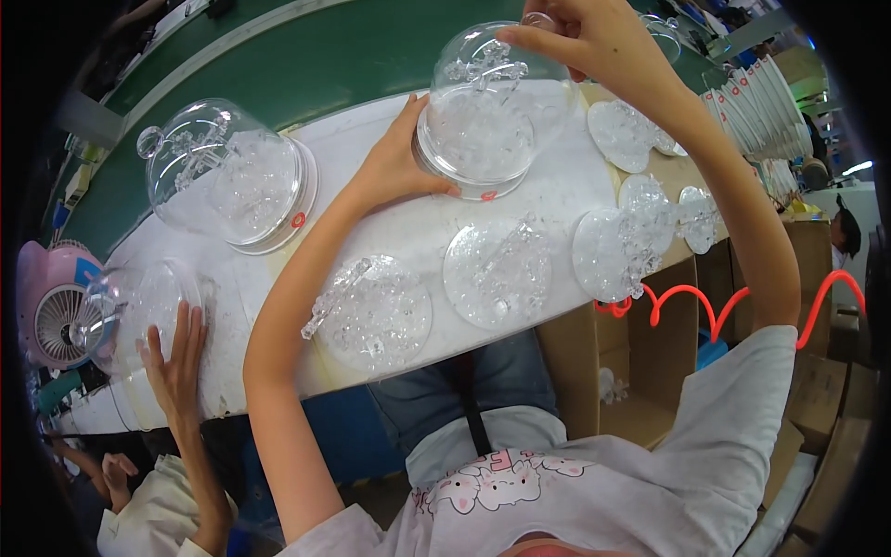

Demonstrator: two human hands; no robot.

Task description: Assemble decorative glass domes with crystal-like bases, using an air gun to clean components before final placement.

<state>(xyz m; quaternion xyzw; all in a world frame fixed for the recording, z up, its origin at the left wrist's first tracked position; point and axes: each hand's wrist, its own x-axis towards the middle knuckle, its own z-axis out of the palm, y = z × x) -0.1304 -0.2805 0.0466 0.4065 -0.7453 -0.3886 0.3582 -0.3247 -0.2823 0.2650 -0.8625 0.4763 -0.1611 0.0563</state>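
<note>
A clear plastic dome cover stands on a round clear base at the far middle of the white work surface. Inside it show clear branching pieces and a crumpled transparent part. My left hand curls round the dome's lower left rim, thumb in front and fingers behind. Up at the top right, my right hand pinches the dome's knob, which the fingers partly hide. A second covered dome leans to the left. Nearer me lie round clear discs with small clear parts on them.
At left, another person's hand touches a third dome beside a pink fan. More clear discs lie at right. A red coiled hose hangs over cardboard boxes. Behind runs a green belt; white plates are stacked far right.
</note>
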